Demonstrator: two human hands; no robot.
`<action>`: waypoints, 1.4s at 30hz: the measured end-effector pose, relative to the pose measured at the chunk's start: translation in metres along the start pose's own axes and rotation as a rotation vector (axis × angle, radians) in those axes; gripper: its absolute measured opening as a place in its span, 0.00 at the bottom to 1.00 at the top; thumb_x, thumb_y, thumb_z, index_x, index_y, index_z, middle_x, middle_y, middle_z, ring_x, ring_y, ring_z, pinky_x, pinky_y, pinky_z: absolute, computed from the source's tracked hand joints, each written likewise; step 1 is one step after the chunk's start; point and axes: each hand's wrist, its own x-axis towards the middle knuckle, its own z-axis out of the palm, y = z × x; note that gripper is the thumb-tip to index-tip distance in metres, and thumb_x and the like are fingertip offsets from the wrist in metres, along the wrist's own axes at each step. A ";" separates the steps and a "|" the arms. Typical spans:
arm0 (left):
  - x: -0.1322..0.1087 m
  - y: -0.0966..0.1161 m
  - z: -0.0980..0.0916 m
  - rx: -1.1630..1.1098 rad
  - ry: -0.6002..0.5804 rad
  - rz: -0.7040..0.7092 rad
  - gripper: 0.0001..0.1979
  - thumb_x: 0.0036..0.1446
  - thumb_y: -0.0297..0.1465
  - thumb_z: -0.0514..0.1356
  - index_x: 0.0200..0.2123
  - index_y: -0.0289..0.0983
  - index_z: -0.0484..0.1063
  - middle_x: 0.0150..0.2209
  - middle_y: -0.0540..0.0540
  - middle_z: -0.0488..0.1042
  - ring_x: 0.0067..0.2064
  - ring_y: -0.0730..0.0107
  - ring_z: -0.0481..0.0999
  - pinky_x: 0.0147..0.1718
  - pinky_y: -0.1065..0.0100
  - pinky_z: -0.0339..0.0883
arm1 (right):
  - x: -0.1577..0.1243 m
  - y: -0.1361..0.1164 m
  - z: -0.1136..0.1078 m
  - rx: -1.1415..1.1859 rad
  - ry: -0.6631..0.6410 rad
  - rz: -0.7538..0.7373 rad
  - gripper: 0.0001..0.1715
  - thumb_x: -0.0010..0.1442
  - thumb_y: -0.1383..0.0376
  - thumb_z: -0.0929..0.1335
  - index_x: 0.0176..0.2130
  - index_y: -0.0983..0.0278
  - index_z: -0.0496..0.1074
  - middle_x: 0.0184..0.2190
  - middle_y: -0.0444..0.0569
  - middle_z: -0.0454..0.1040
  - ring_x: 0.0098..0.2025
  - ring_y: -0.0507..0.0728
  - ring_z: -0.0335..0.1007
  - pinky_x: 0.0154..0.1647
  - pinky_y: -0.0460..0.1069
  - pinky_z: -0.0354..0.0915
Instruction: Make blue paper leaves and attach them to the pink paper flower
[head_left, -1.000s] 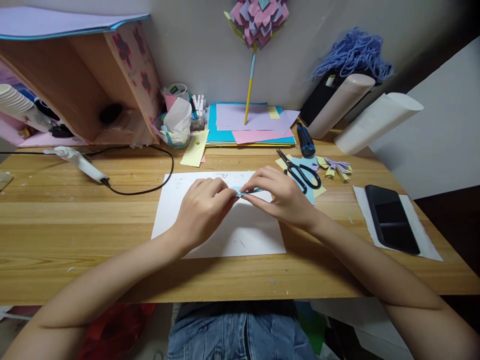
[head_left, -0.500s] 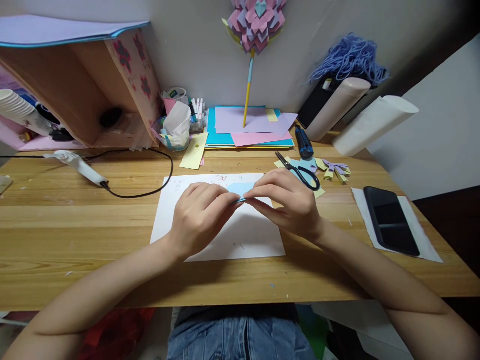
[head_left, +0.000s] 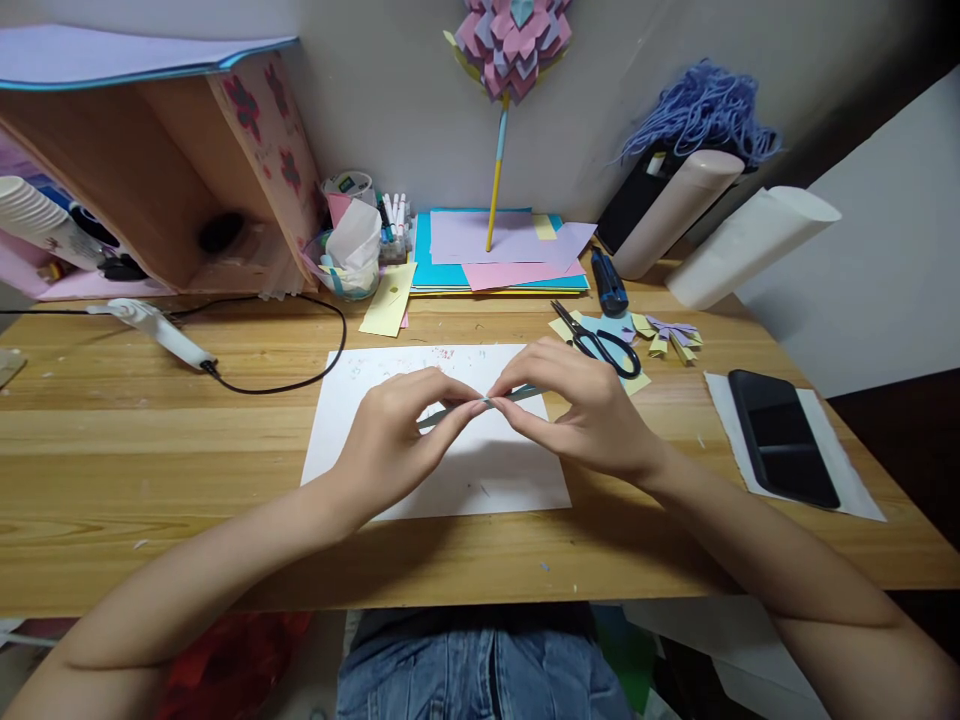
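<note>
Both hands meet over a white sheet (head_left: 465, 480) lying on the wooden desk (head_left: 150, 450). My left hand (head_left: 397, 440) and my right hand (head_left: 585, 405) pinch a small folded light-blue paper piece (head_left: 480, 404) between thumbs and fingertips. The piece is seen nearly edge-on as a thin strip, held a little above the sheet. Fingers of both hands are curled and closed on it.
Black scissors (head_left: 600, 345) lie on paper scraps right of my hands. A dark phone (head_left: 780, 435) rests at the right. A colored paper stack (head_left: 502, 250), a glue gun (head_left: 161, 330) with cord, a paper flower (head_left: 514, 40), rolls and a wooden box stand behind.
The blue paper went from showing a flat face to a thin edge-on strip. Both hands shifted slightly, fingertips now pinching together at its middle.
</note>
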 end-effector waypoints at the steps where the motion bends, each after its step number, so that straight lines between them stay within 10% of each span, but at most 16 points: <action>1: 0.001 0.000 -0.001 -0.046 -0.031 -0.044 0.07 0.56 0.33 0.56 0.32 0.37 0.72 0.30 0.48 0.76 0.31 0.73 0.72 0.32 0.71 0.64 | 0.000 0.000 0.000 0.021 -0.020 0.025 0.04 0.56 0.68 0.64 0.32 0.61 0.70 0.29 0.46 0.72 0.33 0.54 0.66 0.37 0.50 0.62; 15: 0.007 -0.046 0.017 -0.050 -0.398 -0.292 0.09 0.51 0.33 0.56 0.28 0.38 0.75 0.29 0.48 0.75 0.31 0.71 0.71 0.29 0.71 0.62 | 0.001 0.048 0.035 0.282 -0.439 0.357 0.05 0.53 0.68 0.64 0.30 0.64 0.71 0.28 0.45 0.72 0.29 0.50 0.64 0.31 0.45 0.61; 26: 0.008 -0.069 0.031 0.334 -0.386 -0.025 0.08 0.53 0.29 0.55 0.30 0.37 0.75 0.27 0.47 0.74 0.29 0.70 0.70 0.29 0.70 0.59 | -0.009 0.076 0.059 0.092 -0.270 0.026 0.06 0.56 0.69 0.64 0.33 0.64 0.70 0.30 0.48 0.70 0.36 0.54 0.64 0.38 0.50 0.62; 42: -0.028 -0.042 0.059 0.992 -0.216 0.437 0.12 0.54 0.17 0.48 0.28 0.28 0.70 0.22 0.44 0.66 0.24 0.67 0.64 0.27 0.64 0.54 | -0.021 0.072 0.054 -0.461 -0.307 -0.441 0.17 0.63 0.72 0.55 0.41 0.69 0.70 0.30 0.52 0.72 0.33 0.54 0.65 0.32 0.49 0.64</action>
